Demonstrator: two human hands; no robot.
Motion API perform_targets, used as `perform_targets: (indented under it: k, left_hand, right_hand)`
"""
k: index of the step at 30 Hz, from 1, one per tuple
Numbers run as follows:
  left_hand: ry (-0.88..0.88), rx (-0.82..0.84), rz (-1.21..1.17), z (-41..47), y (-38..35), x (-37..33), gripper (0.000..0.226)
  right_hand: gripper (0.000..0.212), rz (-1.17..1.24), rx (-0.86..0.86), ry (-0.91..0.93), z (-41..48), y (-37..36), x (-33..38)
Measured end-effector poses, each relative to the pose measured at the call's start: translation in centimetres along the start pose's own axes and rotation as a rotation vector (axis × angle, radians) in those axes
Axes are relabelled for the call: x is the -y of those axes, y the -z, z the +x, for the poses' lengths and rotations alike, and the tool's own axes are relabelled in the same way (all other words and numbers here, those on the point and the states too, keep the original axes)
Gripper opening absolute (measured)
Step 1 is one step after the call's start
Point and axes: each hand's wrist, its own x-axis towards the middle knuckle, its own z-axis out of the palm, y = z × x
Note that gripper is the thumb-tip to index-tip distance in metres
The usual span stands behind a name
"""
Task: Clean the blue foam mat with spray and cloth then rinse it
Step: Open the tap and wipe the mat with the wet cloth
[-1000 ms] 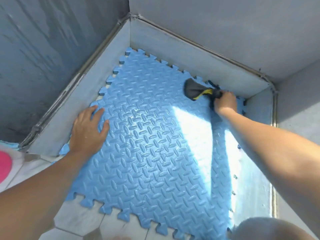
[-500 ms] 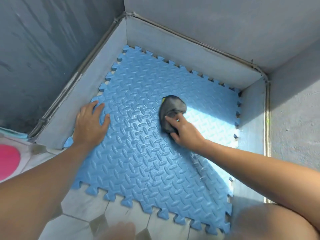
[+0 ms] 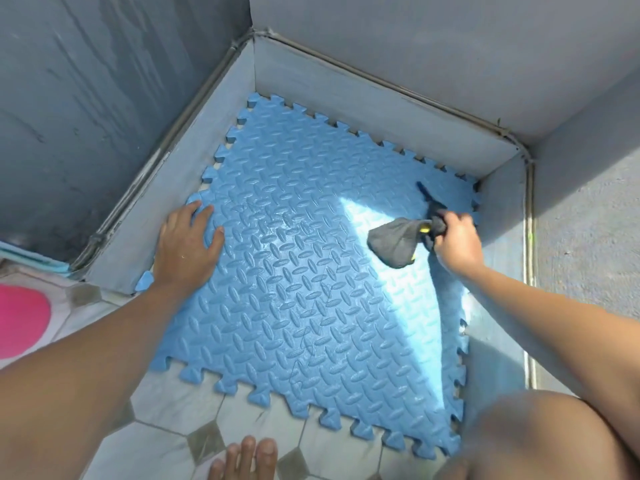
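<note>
The left hand [image 3: 185,244] lies on the mat's [image 3: 311,323] left side (cloth [image 3: 394,241] far right).

The middle and lower part of the mat [image 3: 294,317] lie open between the left hand [image 3: 187,244] flat at its left edge and the right hand [image 3: 457,240] gripping the cloth [image 3: 394,242] at centre right, with walls [image 3: 381,109] boxing it in at upper left, top and right, and a knee [image 3: 547,441] over the lower right corner.

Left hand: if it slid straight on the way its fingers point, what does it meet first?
More blue foam mat under it, then probably the low grey kerb wall bordering the mat's left edge; the left hand lies flat near that edge. Exact depth is unclear.
</note>
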Motion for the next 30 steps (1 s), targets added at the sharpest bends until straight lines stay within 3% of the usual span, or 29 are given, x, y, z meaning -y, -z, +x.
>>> perform_targets:
  k: [2, 7, 10, 15, 19, 23, 27, 30]
  left_hand:
    - [-0.008, 0.002, -0.001, 0.1, -0.1, -0.1, 0.045]
    - [-0.007, 0.003, 0.001, 0.1, -0.3, 0.1, 0.047]
    - [0.007, 0.001, -0.001, 0.1, -0.4, 0.0, 0.047]
    - [0.012, 0.020, -0.026, 0.0, -0.3, 0.1, 0.048]
    - [0.070, 0.020, -0.262, -2.3, 1.0, -0.1, 0.038]
    - [0.292, -0.228, -0.488, -7.8, 5.2, -0.2, 0.010]
    - [0.562, -0.410, -0.492, -13.9, 8.4, 1.3, 0.034]
    - [0.903, -0.576, -0.493, -15.8, 9.9, 4.2, 0.047]
  right_hand:
    - [0.054, 0.024, -0.024, -0.222, 0.0, 0.7, -2.8]
    - [0.059, 0.045, 0.096, -0.089, -1.6, -0.5, -0.3]
    - [0.070, 0.039, 0.156, 0.088, -2.3, -1.2, 3.3]
    - [0.065, -0.009, 0.323, 0.520, -5.5, -2.9, 11.9]
    - [0.063, -0.051, 0.434, 0.757, -8.3, -5.0, 18.2]
    - [0.056, 0.054, 0.475, 0.659, -10.4, -6.3, 22.9]
    - [0.032, 0.340, 0.580, 0.426, -11.8, -7.3, 27.2]
    - [0.024, 0.540, 0.750, 0.250, -13.5, -8.1, 30.5]
